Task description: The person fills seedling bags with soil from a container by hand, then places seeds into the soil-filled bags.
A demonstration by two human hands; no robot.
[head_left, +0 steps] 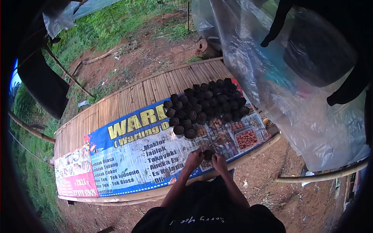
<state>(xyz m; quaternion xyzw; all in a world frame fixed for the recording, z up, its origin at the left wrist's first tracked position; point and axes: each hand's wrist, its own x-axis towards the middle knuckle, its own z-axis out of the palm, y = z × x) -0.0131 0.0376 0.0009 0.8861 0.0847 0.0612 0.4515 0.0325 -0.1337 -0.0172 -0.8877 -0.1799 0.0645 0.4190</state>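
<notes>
A small black seedling bag (208, 155) stands at the front edge of the banner, between my two hands. My left hand (195, 159) pinches its left side, fingers closed at the rim. On the opposite side my right hand (220, 163) grips the rim with closed fingers. Dark filling seems to show inside the bag, though it is too small to be sure. Just right of my hands sits a clear plastic tray (236, 136) holding reddish-brown seeds (247, 139). Farther back, many similar black seedling bags (201, 117) stand packed together.
A printed banner (128, 159) covers much of the bamboo-slat table (116, 101). Clear plastic sheeting (252, 58) hangs at the right. Bamboo poles (322, 178) stick out near the table's right end. A cut log (206, 48) lies behind the table on bare soil.
</notes>
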